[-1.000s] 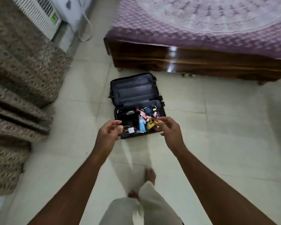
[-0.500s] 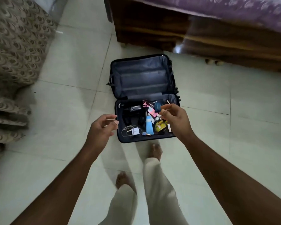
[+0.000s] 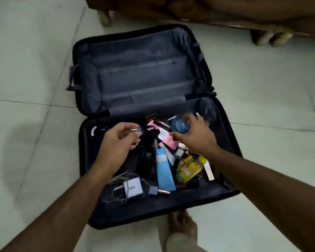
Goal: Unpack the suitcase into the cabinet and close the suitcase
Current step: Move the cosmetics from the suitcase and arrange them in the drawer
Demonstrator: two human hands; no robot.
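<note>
- Head view: the suitcase (image 3: 144, 73) lies flat and wide open on the tiled floor (image 3: 262, 88), its far half bare lining, its near half heaped with small things.
- Left hand (image 3: 116, 142) hovers over dark items, fingers loosely curled; whether they pinch anything is too blurred to tell.
- Right hand (image 3: 195, 137) has fingers curled on a blue box (image 3: 179, 125); its print is unreadable.
- Pink box (image 3: 165, 136), blue tube (image 3: 164, 171), yellow bottle (image 3: 188, 168) and white charger (image 3: 133, 187) lie loose; their labels are illegible.
- Wooden bed frame (image 3: 225, 10) is cut off at the top.
</note>
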